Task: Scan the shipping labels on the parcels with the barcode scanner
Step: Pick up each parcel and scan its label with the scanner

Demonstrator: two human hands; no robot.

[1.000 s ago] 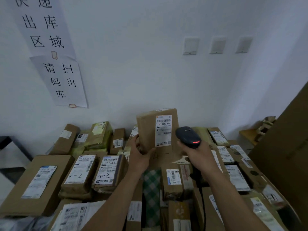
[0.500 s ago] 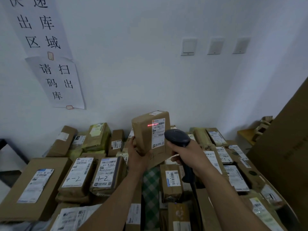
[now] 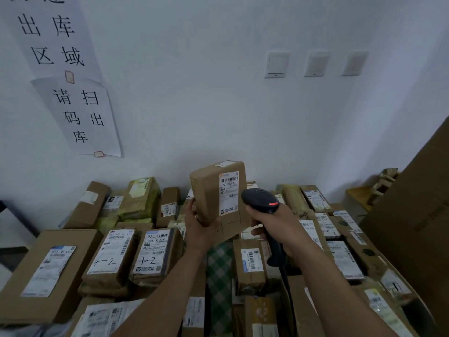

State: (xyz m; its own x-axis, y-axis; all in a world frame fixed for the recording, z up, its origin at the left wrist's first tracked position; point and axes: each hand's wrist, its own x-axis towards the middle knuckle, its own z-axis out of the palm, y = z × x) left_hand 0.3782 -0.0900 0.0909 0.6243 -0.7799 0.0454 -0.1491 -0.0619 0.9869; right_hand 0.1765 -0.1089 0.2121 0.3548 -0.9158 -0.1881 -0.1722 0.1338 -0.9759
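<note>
My left hand grips the lower left corner of a brown parcel and holds it upright above the pile. Its white shipping label faces me, with "4-1" handwritten below it. My right hand grips the handle of a black barcode scanner, whose head sits just right of the label and points at it. A small red light glows on the scanner's top. No red scan line shows on the label.
Several labelled parcels cover the surface below, among them boxes marked "4-2" and "1-2". A large cardboard box stands at the right. Paper signs hang on the white wall. The scanner's cable runs down between parcels.
The red scan line seen on the label half a second ago is gone. The parcel has turned a little and the scanner has moved left, closer to the label.
</note>
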